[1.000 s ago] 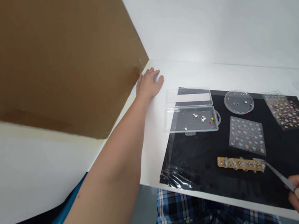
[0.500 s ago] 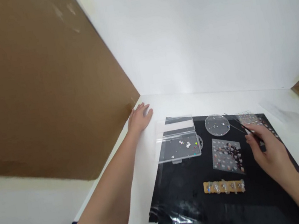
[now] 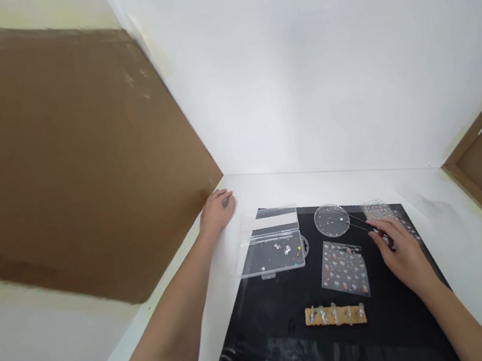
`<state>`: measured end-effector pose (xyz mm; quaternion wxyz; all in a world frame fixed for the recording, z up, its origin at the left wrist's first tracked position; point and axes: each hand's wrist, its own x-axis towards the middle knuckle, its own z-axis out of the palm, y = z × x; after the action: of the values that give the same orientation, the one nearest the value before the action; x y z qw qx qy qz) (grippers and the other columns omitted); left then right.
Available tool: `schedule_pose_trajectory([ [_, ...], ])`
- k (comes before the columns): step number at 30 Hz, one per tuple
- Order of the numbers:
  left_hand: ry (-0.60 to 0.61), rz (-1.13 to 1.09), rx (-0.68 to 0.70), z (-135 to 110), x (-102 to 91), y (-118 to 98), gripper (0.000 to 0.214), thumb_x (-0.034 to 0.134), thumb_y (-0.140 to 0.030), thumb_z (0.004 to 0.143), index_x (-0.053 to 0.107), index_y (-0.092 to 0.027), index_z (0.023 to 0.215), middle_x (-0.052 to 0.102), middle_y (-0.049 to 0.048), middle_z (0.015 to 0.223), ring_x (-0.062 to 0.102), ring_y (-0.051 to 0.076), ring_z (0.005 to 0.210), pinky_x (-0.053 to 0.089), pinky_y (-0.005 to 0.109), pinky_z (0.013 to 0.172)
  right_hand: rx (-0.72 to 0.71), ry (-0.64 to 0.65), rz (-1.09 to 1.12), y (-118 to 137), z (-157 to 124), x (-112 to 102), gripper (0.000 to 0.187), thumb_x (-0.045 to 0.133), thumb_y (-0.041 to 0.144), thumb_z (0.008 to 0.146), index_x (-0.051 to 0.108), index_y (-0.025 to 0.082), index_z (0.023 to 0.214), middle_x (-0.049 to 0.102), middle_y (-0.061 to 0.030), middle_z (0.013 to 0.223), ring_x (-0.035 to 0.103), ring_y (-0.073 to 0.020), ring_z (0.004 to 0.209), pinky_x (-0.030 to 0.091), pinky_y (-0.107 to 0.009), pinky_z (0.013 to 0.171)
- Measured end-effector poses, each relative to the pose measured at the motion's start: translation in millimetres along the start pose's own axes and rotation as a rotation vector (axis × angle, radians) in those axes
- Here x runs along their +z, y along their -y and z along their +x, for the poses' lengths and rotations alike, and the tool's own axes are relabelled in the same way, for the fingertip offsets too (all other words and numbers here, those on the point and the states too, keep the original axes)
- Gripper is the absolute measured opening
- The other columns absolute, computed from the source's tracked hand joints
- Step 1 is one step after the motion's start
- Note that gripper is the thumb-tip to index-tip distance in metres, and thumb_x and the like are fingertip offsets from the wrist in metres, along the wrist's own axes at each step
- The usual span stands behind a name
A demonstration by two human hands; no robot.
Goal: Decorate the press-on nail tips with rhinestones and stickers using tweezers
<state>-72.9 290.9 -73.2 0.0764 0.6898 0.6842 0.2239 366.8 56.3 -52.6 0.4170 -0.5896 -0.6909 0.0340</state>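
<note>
Right hand (image 3: pixel 404 258) clenched on slim dark tweezers (image 3: pixel 359 221), tips at round clear plastic dish (image 3: pixel 328 221); left hand (image 3: pixel 216 212) open on white desk (image 3: pixel 464 242). Picking step; fine pinch needed.

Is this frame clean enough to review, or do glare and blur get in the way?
Head view: light is bright and even; glare marks the black mat near its lower edge and the clear plastic box; the right hand and tweezers look fairly sharp; wide-angle distortion skews the frame edges.

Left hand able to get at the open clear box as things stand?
Probably yes: the left hand rests on the white surface just beside the open clear box, and nothing appears to stand between them.
</note>
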Motion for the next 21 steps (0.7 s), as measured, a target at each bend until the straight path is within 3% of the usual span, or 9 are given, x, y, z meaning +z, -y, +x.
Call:
schedule_pose_trajectory([
  [4, 0.016, 0.003, 0.005, -8, -2.5, 0, 0.043, 0.057, -0.044, 0.109, 0.068, -0.019, 0.141, 0.062, 0.0135, 0.156, 0.059, 0.029, 0.145, 0.044, 0.054, 0.126, -0.014, -0.036, 0.014, -19, 0, 9, 0.033, 0.065, 0.046, 0.105, 0.068, 0.021, 0.127, 0.070, -0.0083, 0.127, 0.070, -0.0207, 0.109, 0.062, -0.043, 0.094],
  [10, 0.080, 0.055, 0.042, -18, 0.9, -2, 0.053, 0.047, -0.042, 0.112, 0.055, -0.018, 0.157, 0.048, 0.0135, 0.170, 0.042, 0.028, 0.160, 0.028, 0.055, 0.134, -0.008, -0.071, 0.005, -34, 1, 17, 0.037, 0.067, 0.047, 0.104, 0.067, 0.022, 0.132, 0.068, -0.0095, 0.134, 0.069, -0.0228, 0.115, 0.060, -0.047, 0.099],
  [15, 0.094, 0.105, 0.013, -28, 2.9, -6, 0.058, 0.038, -0.044, 0.112, 0.049, -0.017, 0.163, 0.042, 0.0145, 0.173, 0.036, 0.030, 0.163, 0.022, 0.058, 0.135, 0.078, -0.114, -0.001, -38, 0, 17, 0.041, 0.067, 0.047, 0.104, 0.065, 0.022, 0.136, 0.066, -0.0104, 0.138, 0.068, -0.0243, 0.119, 0.059, -0.049, 0.102],
  [21, 0.106, 0.112, 0.040, -59, -3.1, -9, 0.065, 0.027, -0.044, 0.109, 0.051, -0.014, 0.162, 0.042, 0.0116, 0.173, 0.029, 0.031, 0.166, 0.023, 0.053, 0.136, 0.214, -0.112, 0.026, -40, 0, 17, 0.042, 0.068, 0.047, 0.103, 0.065, 0.021, 0.137, 0.065, -0.0106, 0.140, 0.067, -0.0250, 0.121, 0.059, -0.050, 0.103],
])
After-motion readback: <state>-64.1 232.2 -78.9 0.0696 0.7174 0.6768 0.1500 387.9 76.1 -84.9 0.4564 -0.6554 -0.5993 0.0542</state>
